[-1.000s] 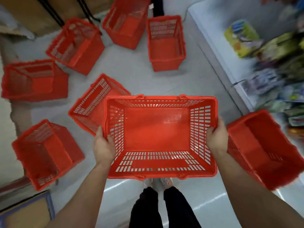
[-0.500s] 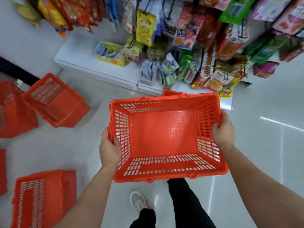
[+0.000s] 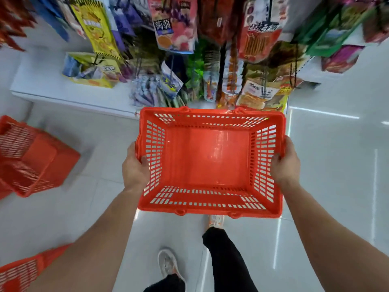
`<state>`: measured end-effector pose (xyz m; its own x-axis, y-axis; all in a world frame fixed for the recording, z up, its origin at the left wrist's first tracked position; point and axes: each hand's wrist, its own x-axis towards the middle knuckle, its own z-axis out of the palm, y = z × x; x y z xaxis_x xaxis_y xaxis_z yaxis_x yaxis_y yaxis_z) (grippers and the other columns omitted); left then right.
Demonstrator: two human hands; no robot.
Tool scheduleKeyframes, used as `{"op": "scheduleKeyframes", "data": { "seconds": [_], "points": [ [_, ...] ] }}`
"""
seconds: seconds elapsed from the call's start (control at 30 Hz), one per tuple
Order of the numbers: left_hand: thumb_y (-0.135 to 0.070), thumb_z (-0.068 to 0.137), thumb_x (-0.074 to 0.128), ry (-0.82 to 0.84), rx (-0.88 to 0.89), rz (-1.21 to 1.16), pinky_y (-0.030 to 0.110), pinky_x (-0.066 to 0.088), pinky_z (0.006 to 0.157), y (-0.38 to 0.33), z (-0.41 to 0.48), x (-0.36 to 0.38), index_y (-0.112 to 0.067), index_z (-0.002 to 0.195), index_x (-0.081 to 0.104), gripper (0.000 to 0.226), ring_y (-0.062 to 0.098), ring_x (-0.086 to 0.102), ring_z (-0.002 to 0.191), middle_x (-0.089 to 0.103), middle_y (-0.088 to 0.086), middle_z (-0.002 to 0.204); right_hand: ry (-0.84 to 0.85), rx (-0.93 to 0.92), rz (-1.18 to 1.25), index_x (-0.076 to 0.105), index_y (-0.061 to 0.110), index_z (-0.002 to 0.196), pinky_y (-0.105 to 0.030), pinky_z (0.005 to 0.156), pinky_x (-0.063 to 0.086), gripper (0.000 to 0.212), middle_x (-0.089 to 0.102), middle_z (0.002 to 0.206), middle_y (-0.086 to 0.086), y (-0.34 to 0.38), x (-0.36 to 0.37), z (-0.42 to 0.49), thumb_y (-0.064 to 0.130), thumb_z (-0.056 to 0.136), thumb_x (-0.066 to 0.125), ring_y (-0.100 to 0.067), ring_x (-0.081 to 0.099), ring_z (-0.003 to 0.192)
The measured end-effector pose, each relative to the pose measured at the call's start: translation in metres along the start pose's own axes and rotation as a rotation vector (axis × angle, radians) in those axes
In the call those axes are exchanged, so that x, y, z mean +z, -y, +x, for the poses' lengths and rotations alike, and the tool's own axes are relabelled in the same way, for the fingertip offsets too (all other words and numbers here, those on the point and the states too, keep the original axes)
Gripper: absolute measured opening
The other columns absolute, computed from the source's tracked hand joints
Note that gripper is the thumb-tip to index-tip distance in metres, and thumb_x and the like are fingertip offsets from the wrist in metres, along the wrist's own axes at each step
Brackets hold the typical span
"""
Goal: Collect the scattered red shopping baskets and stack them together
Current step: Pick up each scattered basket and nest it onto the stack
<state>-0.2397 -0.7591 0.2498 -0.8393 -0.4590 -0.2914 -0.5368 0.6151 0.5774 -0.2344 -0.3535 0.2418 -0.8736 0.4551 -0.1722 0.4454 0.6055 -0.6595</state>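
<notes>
I carry an empty red shopping basket level in front of me, above the floor. My left hand grips its left rim, fingers curled over the edge into the basket. My right hand grips the right rim the same way. A second red basket lies tilted on the floor at the left edge. Part of a third red basket shows at the bottom left corner, partly hidden by my left forearm.
A white shelf base with hanging snack packets stands straight ahead, just beyond the held basket. Glossy white floor tiles stretch to the right. My legs and shoes are below the basket.
The view has swung right, away from the group of scattered baskets and toward the snack shelf, which is now closer. Both hands keep the same grip on the basket.
</notes>
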Motion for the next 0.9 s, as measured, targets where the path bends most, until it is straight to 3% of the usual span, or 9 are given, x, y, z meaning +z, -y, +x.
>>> {"op": "scheduleKeyframes", "data": {
  "seconds": [0.13,0.23,0.33,0.43,0.53,0.63,0.73,0.9],
  "points": [
    [-0.020,0.099,0.050,0.027,-0.066,0.045,0.044,0.052,0.092,0.010,0.028,0.041,-0.031,0.137,0.045,0.040,0.033,0.068,0.100,0.070,0.005,0.116,0.057,-0.025,0.050,0.045,0.034,0.133,-0.019,0.079,0.038,0.062,0.065,0.119,0.004,-0.030,0.032,0.021,-0.001,0.083,0.042,-0.014,0.058,0.102],
    [-0.021,0.099,0.050,0.063,-0.101,0.061,0.048,0.054,0.093,0.023,0.044,0.066,-0.030,0.139,0.043,0.041,0.033,0.068,0.101,0.069,0.005,0.118,0.105,0.021,0.033,0.044,0.035,0.134,-0.021,0.076,0.040,0.057,0.064,0.109,0.015,-0.051,0.056,0.031,0.004,0.087,0.044,-0.005,0.059,0.091],
    [-0.021,0.097,0.052,0.108,-0.112,0.031,0.040,0.052,0.091,0.035,0.057,0.091,-0.032,0.138,0.044,0.044,0.025,0.065,0.096,0.068,0.001,0.117,0.152,0.070,0.042,0.047,0.032,0.127,-0.024,0.073,0.038,0.046,0.064,0.101,0.014,-0.068,0.077,0.039,0.015,0.085,0.044,-0.011,0.059,0.084],
    [-0.027,0.094,0.054,0.173,-0.160,0.021,0.034,0.048,0.086,0.044,0.070,0.112,-0.034,0.137,0.045,0.044,0.021,0.063,0.092,0.065,-0.007,0.109,0.226,0.166,-0.035,0.042,0.023,0.129,-0.035,0.077,0.045,0.043,0.064,0.107,-0.006,-0.079,0.095,0.048,0.020,0.086,0.047,-0.029,0.061,0.092],
    [-0.037,0.093,0.061,0.254,-0.199,0.131,0.042,0.047,0.100,0.048,0.082,0.123,-0.024,0.153,0.030,0.068,0.032,0.059,0.120,0.057,0.006,0.138,0.327,0.244,-0.292,0.026,0.016,0.146,-0.051,0.089,0.045,0.065,0.049,0.126,-0.023,-0.079,0.109,0.055,0.021,0.087,0.054,-0.047,0.053,0.108],
    [-0.047,0.091,0.062,0.247,-0.228,0.161,0.045,0.039,0.111,0.044,0.084,0.114,-0.027,0.159,0.016,0.085,0.032,0.044,0.138,0.036,0.009,0.157,0.393,0.211,-0.469,0.023,0.014,0.150,-0.053,0.096,0.040,0.076,0.040,0.137,-0.025,-0.046,0.117,0.055,0.027,0.085,0.059,-0.051,0.044,0.117],
    [-0.044,0.090,0.063,0.228,-0.202,0.115,0.042,0.037,0.111,0.034,0.074,0.078,-0.026,0.158,0.022,0.082,0.030,0.044,0.138,0.038,0.008,0.156,0.512,0.047,-0.545,0.023,0.013,0.154,-0.050,0.105,0.035,0.081,0.037,0.145,-0.022,0.013,0.123,0.045,0.037,0.087,0.062,-0.047,0.039,0.127],
    [-0.043,0.087,0.066,0.106,-0.255,0.070,0.040,0.038,0.108,0.020,0.044,-0.038,-0.022,0.155,0.031,0.080,0.027,0.046,0.135,0.044,0.007,0.151,0.648,-0.278,-0.587,0.028,0.018,0.151,-0.050,0.101,0.039,0.078,0.038,0.146,-0.014,0.170,0.129,0.002,0.049,0.087,0.060,-0.040,0.037,0.130]
  ]
}}
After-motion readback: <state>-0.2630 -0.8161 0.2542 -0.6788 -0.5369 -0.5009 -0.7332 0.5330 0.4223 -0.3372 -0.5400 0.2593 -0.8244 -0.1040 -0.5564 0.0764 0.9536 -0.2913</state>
